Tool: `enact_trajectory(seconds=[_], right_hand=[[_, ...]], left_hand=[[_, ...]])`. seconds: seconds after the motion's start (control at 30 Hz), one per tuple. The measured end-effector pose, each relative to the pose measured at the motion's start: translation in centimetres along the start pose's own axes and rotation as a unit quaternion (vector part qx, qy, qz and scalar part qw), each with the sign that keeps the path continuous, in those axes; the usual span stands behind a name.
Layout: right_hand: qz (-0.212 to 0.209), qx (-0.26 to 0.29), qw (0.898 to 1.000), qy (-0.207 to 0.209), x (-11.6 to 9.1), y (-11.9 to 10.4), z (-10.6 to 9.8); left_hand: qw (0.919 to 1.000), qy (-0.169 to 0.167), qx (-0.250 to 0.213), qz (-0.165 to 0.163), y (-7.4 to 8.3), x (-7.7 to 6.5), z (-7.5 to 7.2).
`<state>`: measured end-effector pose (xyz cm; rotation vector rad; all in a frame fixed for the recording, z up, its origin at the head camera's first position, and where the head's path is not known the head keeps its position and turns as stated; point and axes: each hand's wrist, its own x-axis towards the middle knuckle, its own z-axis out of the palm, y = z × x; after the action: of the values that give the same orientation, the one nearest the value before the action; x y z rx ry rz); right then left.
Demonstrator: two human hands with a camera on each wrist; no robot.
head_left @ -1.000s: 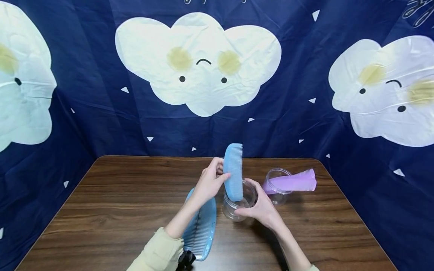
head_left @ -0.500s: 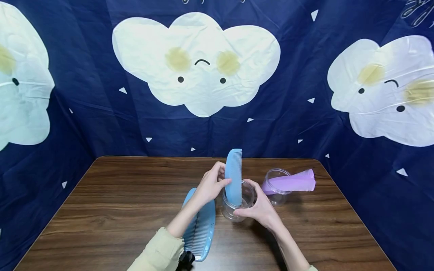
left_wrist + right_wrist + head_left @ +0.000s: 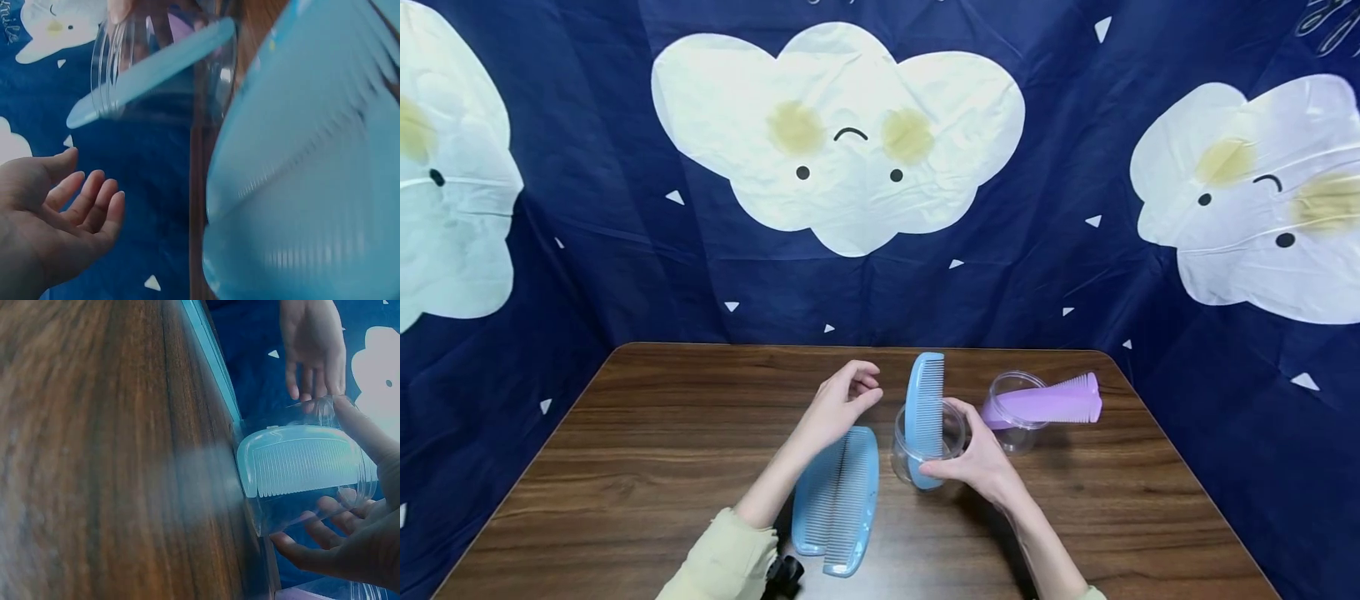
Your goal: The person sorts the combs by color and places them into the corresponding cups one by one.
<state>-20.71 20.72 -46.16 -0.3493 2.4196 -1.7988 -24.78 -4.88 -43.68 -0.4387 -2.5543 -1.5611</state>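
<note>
A blue comb (image 3: 924, 400) stands in a clear plastic jar (image 3: 898, 457), its upper end sticking out above the rim. My right hand (image 3: 979, 460) grips the jar, thumb on the near side and fingers round the far side. To the jar's left my left hand (image 3: 837, 406) hovers apart from it, fingers loosely bent with nothing in them. Below that hand, two more blue combs (image 3: 855, 500) lie side by side on the table, teeth facing each other. In the left wrist view the left hand (image 3: 59, 215) shows an upturned palm beneath the jar (image 3: 169, 100).
Right of the held jar stands a second clear jar (image 3: 1019, 442) with purple combs (image 3: 1051, 403) leaning out to the right. The wooden table (image 3: 640, 467) ends at a dark blue cloth (image 3: 647, 283) printed with clouds.
The blue comb has gone down into the jar, and my left hand has let go of it and drawn back left. My right hand keeps its hold on the jar.
</note>
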Motion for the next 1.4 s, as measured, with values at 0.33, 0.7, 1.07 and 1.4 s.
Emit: enact_trajectory(seconds=[0.33,0.7,1.07,1.4], right_hand=[[-0.004,0.008,1.000,-0.007,0.1,0.2,0.0],[-0.006,0.002,1.000,-0.008,-0.1,0.4,-0.1],[-0.009,0.003,1.000,-0.010,0.1,0.6,-0.1],[-0.013,0.006,1.000,-0.013,0.0,0.6,-0.2]], left_hand=[[0.9985,0.017,0.043,-0.028,-1.9,-1.8,-2.0],[0.9893,-0.004,0.115,-0.089,-2.8,-3.5,-3.1],[0.9711,-0.054,0.181,-0.146,-3.3,-4.5,-3.6],[0.9427,-0.086,0.268,-0.179,-2.9,-4.8,-3.1]])
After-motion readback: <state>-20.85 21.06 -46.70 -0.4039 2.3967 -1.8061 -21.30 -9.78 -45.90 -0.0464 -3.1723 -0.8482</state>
